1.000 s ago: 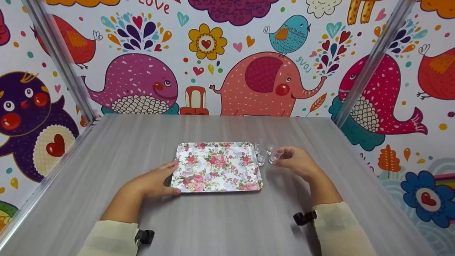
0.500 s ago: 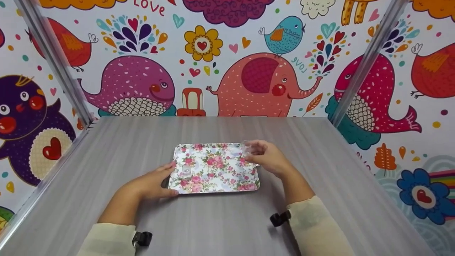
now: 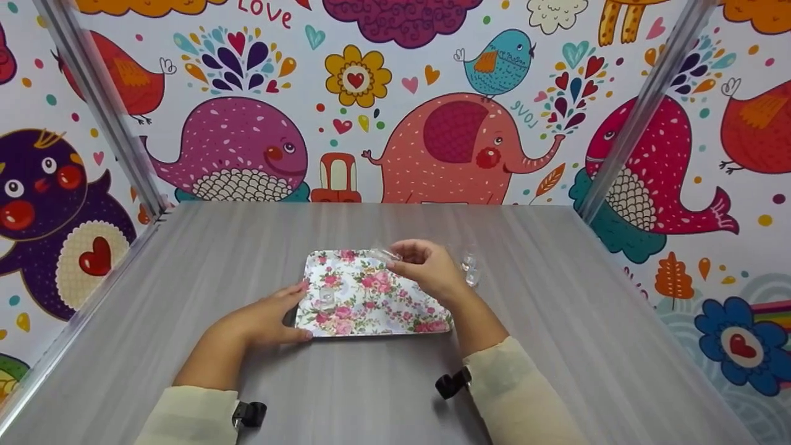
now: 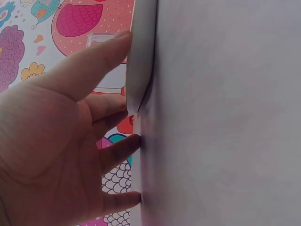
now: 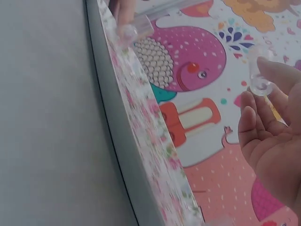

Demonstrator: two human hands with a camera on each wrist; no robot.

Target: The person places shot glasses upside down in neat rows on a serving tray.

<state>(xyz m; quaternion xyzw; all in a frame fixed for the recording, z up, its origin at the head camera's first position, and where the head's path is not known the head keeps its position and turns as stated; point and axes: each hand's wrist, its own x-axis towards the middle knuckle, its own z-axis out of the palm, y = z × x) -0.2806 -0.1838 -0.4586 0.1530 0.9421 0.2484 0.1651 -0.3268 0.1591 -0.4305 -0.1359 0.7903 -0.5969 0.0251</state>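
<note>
A floral tray (image 3: 377,303) with pink roses lies on the table. My left hand (image 3: 269,318) holds its near left corner, thumb at the front rim and fingers along the left edge. In the left wrist view the thumb (image 4: 101,59) lies against the rim. Above the far part of the tray, my right hand (image 3: 429,269) pinches a small clear shot glass (image 3: 384,253) between thumb and fingers. That glass (image 5: 260,77) is tilted in the head view. Another clear shot glass (image 3: 326,298) stands on the tray's left side.
More clear glasses (image 3: 470,272) stand close together on the table just right of the tray, partly behind my right hand. The grey wood-grain table (image 3: 371,389) extends to a wall (image 3: 346,123) printed with cartoon animals. Metal posts (image 3: 649,111) rise at the back corners.
My right hand has picked up a shot glass from the group on the right and carried it left over the tray. The left hand keeps its place at the corner.
</note>
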